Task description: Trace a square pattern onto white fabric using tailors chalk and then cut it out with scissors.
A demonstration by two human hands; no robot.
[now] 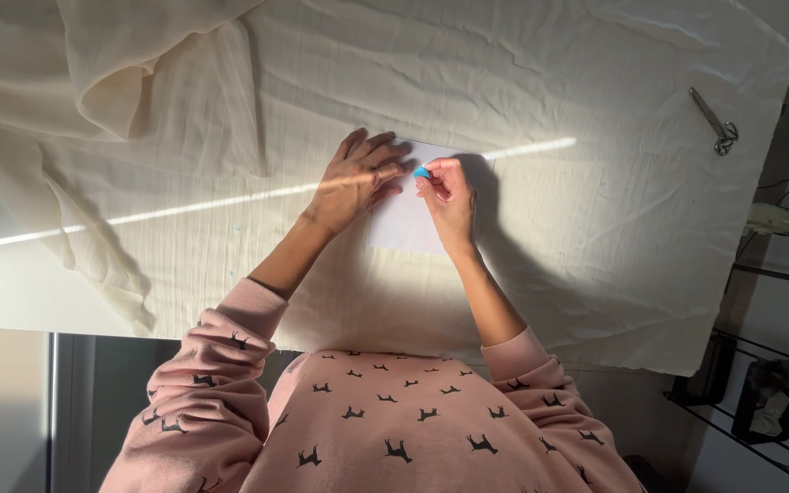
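Working mid-table on cream fabric (550,82) that covers most of the table (11,292). Fabric's near edge hangs just past my forearms, its right edge runs diagonal toward the far right corner. Far left, the cloth is bunched and folded over itself; flat wrinkled cloth to the right of my hands gives open room out to the scissors (716,125), which lie well apart near the far right edge. Bare table strip shows at left, lit by a thin sun streak that crosses the cloth and my hands.

White paper rectangle (405,224) lies flat on the fabric, under both hands. My left hand (358,178) is spread flat, fingers extended, palm down, pressing the paper's left far part. Not gripping anything. My right hand (447,192) is closed in a pinch on a small blue chalk piece (422,172); its tip touches the paper near the far edge, just beside my left fingertips. Right hand's shadow covers the paper's right side.

No labels or packages visible. Off the table to the right: a pale plug block (775,217) with dark cables, and a black wire rack (760,402) below holding something I can't make out.
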